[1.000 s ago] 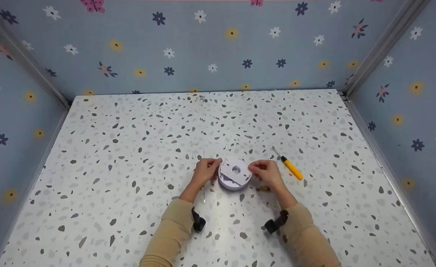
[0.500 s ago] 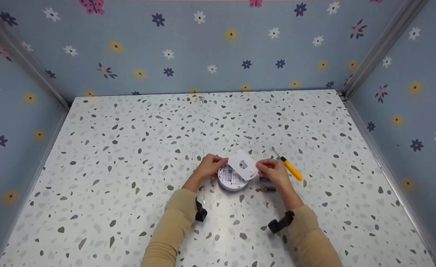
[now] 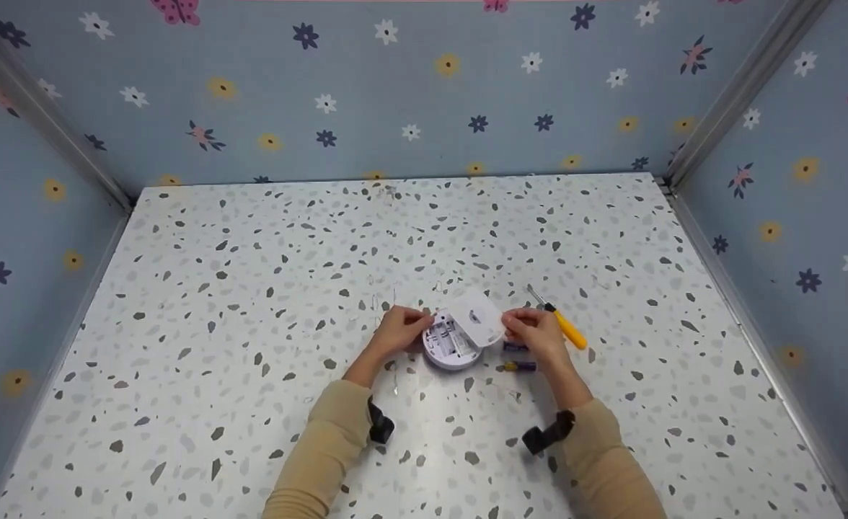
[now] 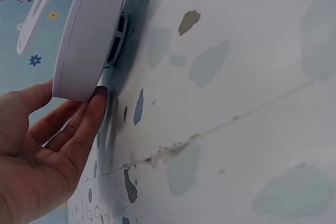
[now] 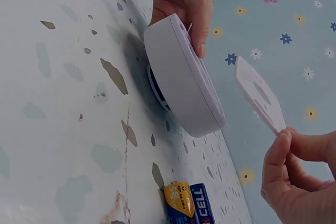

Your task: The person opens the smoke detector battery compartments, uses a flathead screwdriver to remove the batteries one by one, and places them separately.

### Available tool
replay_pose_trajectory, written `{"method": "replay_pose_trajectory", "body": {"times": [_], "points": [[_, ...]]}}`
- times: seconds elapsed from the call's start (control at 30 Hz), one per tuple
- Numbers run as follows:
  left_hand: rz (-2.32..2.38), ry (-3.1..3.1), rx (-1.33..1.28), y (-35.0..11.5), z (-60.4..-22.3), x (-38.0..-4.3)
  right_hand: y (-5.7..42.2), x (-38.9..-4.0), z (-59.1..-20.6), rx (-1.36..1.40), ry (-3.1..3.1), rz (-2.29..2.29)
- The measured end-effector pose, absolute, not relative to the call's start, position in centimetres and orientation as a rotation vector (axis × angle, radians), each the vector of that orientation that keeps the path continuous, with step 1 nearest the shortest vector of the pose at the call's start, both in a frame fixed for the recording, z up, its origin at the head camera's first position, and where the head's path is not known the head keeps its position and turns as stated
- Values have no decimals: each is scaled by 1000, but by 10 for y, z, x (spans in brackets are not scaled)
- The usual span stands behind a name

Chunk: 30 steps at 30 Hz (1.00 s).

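A round white smoke detector (image 3: 445,352) stands tilted on the speckled tabletop, its battery compartment uncovered towards me. My left hand (image 3: 398,333) grips its left rim; in the left wrist view the thumb is on the upper edge and the fingers (image 4: 88,116) reach underneath. A flat white mounting plate (image 3: 483,328) with a central hole is pinched between thumb and fingers of my right hand (image 3: 541,337). The right wrist view shows the plate (image 5: 259,94) apart from the smoke detector (image 5: 176,80). Two AA batteries (image 5: 179,203) lie close by, partly hidden by the right hand in the head view.
A screwdriver (image 3: 570,330) with a yellow handle lies right of my right hand. Flower-patterned panels (image 3: 424,86) border the table (image 3: 251,238) at the back and both sides. Thin marks or wire-like bits (image 3: 395,378) show near the left hand, too small to tell.
The mounting plate has come up off the smoke detector and moved right with my right hand, uncovering the battery compartment. The left hand stays at the rim, shifting slightly.
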<state>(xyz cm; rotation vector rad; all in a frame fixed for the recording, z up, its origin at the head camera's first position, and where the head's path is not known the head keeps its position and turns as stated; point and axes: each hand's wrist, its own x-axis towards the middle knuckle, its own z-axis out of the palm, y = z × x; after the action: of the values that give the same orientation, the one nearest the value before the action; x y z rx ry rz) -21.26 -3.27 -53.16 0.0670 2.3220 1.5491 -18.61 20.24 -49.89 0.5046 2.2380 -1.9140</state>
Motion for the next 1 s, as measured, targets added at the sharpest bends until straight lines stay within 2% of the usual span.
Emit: {"method": "replay_pose_trajectory", "body": {"times": [0.5, 1.0], "points": [[1660, 2136, -128, -35, -528, -184, 201, -188, -499, 555, 2247, -1875], [1625, 2113, -92, -35, -527, -165, 196, -188, -502, 546, 2219, -1906]]}}
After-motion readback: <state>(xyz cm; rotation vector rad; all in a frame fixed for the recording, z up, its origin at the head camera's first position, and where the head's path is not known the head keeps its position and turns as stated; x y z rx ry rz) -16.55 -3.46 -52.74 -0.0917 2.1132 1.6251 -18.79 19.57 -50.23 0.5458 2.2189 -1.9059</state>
